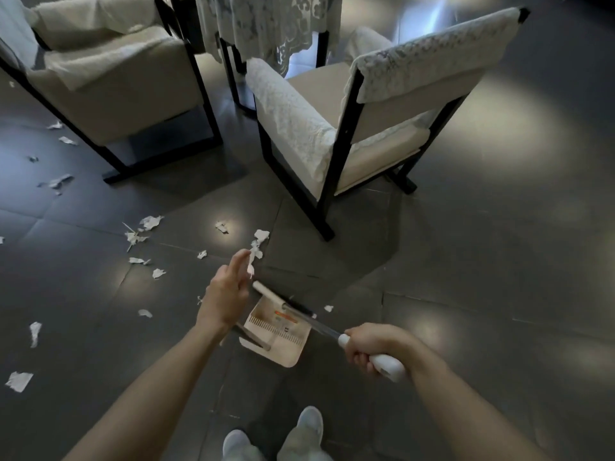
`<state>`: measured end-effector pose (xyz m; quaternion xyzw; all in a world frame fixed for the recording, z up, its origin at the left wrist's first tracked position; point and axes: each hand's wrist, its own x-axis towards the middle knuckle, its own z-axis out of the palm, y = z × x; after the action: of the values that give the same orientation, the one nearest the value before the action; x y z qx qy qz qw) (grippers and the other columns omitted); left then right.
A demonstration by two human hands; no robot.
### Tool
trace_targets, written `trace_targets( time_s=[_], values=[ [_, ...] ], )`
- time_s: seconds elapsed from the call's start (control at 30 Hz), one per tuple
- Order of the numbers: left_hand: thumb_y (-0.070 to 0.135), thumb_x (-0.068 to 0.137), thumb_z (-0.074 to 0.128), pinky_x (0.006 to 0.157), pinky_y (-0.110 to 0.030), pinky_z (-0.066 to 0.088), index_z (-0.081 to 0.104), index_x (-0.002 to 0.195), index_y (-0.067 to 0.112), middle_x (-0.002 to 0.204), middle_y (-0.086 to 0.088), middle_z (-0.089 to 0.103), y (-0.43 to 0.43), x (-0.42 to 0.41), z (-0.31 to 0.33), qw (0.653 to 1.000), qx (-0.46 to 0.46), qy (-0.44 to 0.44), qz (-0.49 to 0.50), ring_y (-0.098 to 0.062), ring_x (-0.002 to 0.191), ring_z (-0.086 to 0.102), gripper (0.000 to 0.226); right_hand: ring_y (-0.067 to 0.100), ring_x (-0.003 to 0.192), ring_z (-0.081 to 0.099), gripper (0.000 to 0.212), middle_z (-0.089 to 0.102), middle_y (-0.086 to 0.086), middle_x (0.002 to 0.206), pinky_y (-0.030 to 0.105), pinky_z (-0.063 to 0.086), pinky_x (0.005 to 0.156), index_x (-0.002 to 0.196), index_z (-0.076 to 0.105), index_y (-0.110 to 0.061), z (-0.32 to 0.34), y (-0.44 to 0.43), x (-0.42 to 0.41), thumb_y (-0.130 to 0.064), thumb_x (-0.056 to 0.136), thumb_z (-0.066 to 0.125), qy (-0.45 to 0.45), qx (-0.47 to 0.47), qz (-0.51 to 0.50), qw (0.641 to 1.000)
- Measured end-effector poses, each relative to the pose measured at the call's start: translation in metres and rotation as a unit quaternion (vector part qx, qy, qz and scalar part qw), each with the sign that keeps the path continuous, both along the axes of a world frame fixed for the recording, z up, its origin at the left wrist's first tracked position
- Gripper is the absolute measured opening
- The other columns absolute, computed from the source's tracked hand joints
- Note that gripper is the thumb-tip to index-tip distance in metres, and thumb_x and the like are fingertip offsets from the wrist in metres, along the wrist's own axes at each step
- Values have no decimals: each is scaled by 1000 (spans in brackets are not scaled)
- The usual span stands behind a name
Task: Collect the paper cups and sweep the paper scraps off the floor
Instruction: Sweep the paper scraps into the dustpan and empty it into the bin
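My right hand (369, 349) fists the broom handle (387, 364); left hand (226, 294) near-straight at a scrap (255, 253), grip unclear, so it may drop outside the dustpan (283, 341).

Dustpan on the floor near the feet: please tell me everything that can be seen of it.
The dustpan is cream-coloured, seemingly plastic, with rows of comb teeth and an orange label on its inner face. It sits tilted on the dark tiled floor ahead of the person's shoes. A grey bar, probably its handle, crosses its left side. The broom head lies at its far edge; the right hand grips the broom. The left hand hides its left corner.
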<state>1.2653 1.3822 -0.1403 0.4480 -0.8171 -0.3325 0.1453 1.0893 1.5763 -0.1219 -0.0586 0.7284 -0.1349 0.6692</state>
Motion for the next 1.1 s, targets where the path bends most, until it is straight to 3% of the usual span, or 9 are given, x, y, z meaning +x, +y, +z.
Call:
trace_targets(
  time_s=[0.2, 0.33, 0.43, 0.57, 0.67, 0.8, 0.9, 0.97, 1.1],
  values=[
    [8, 95, 49, 79, -37, 41, 44, 136, 19, 103, -20, 57, 3, 12, 1, 1000, 17, 7, -25, -35, 93, 56, 43, 3, 36, 42, 43, 49, -3, 46, 14, 34, 33, 126, 51, -11, 36, 15, 1, -3, 85, 47, -47, -2, -67, 997],
    [8, 95, 50, 78, -35, 40, 45, 134, 18, 103, -19, 59, 8, 40, 2, 998, 13, 13, -53, -33, 92, 58, 40, 4, 35, 41, 32, 48, -3, 44, 14, 33, 34, 113, 55, -13, 42, 27, 11, -1, 85, 47, -19, -18, -108, 994],
    [6, 93, 53, 81, -38, 45, 44, 130, 28, 104, -16, 61, 12, 64, 8, 997, 2, 20, -78, -31, 93, 59, 44, 4, 34, 40, 27, 46, -2, 43, 14, 32, 34, 104, 52, -18, 36, 31, 18, 2, 86, 47, 14, -26, -158, 987],
    [5, 92, 54, 82, -41, 50, 33, 122, 39, 104, -16, 62, 11, 100, 15, 990, -19, 18, -139, -29, 92, 61, 50, 7, 33, 41, 41, 47, 2, 47, 16, 34, 36, 117, 49, -21, 19, 30, 34, 5, 85, 45, 101, -29, -154, 983],
    [8, 93, 53, 82, -44, 51, 29, 122, 40, 102, -16, 61, 16, 118, 11, 984, -20, -12, -175, -31, 90, 61, 50, 12, 42, 44, 51, 50, 8, 62, 22, 38, 42, 136, 39, -10, 2, 31, 53, 3, 87, 46, 140, -27, -93, 985],
    [6, 93, 54, 84, -48, 50, 43, 129, 30, 106, -21, 63, 16, 130, 1, 993, -23, 5, -115, -37, 94, 62, 45, 5, 34, 44, 69, 49, 7, 64, 16, 38, 36, 148, 22, -21, -10, 26, 91, 3, 89, 47, 72, 1, -146, 987],
    [6, 93, 53, 83, -47, 49, 50, 132, 19, 104, -21, 62, 10, 132, -3, 995, -21, 6, -94, -38, 94, 61, 41, 4, 37, 46, 72, 53, 6, 65, 17, 40, 37, 149, 22, -25, -3, 23, 122, 2, 89, 50, 47, 13, -119, 992],
    [10, 94, 52, 80, -45, 48, 49, 133, 22, 103, -19, 61, 7, 131, -3, 996, -14, 1, -87, -37, 92, 60, 40, 3, 38, 45, 63, 54, 4, 63, 16, 39, 36, 143, 34, -24, 5, 16, 134, 1, 89, 52, 18, 29, -114, 993],
    [14, 96, 49, 76, -42, 47, 46, 135, 23, 102, -17, 60, 2, 140, -5, 997, -15, -2, -74, -35, 88, 60, 40, 3, 31, 40, 27, 46, 0, 46, 14, 33, 30, 110, 53, -17, 33, -7, 136, 1, 91, 47, -67, 46, -137, 987]
  ],
)
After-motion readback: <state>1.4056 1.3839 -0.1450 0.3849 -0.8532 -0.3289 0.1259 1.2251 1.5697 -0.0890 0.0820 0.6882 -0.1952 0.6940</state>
